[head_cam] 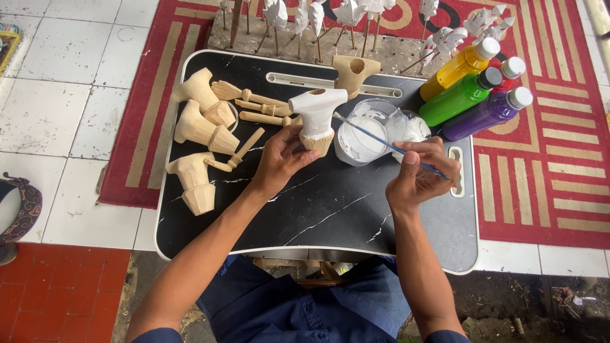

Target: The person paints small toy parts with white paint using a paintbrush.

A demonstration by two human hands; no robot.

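Left hand grips white-painted wooden piece at its bare base, over black tray. Right hand pinches thin brush, handle end hidden in fingers. Beyond, white paint cup, bottles; painted sticks cut off at top.

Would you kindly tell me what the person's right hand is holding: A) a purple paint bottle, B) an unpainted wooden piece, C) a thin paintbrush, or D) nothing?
C: the right hand grips a thin paintbrush whose tip meets the white-painted wooden piece held by the left hand.
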